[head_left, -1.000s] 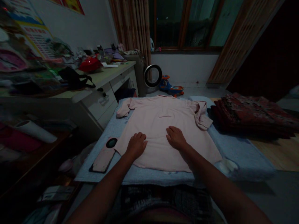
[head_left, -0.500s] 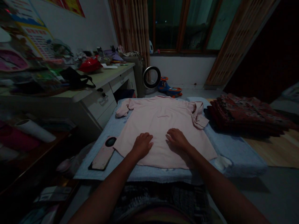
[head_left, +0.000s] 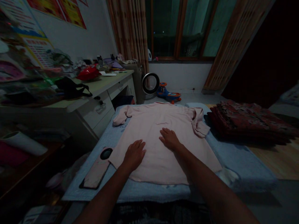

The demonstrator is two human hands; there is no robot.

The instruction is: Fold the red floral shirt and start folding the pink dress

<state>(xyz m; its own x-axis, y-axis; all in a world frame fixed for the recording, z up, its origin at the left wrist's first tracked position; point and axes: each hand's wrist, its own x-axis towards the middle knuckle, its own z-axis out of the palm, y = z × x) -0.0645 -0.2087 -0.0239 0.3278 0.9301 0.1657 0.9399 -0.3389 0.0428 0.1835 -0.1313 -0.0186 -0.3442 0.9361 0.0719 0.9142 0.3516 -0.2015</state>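
A pale pink shirt [head_left: 154, 161] lies spread face down or back up, I cannot tell which, with its collar at the far side. Its sleeves are bent at the far corners. My left hand [head_left: 135, 154] rests flat on the shirt's left part, fingers stretched out. On the middle of the cloth, a little farther away, lies my right hand [head_left: 170, 139], also flat with fingers apart. Beneath the shirt is a light blue cloth [head_left: 247, 165] covering the table. A phone in a pale case [head_left: 97, 171] lies beside the shirt's lower left corner.
Dark red patterned folded fabric [head_left: 252, 121] is stacked at the right. A cluttered desk [head_left: 100, 107] stands along the left wall. Beyond the table are a round-doored washing machine [head_left: 150, 84] and a blue and orange ride-on toy [head_left: 168, 93].
My left hand has slid left on the shirt. My right hand has shifted slightly left and farther up the cloth. The view has tilted up a little.
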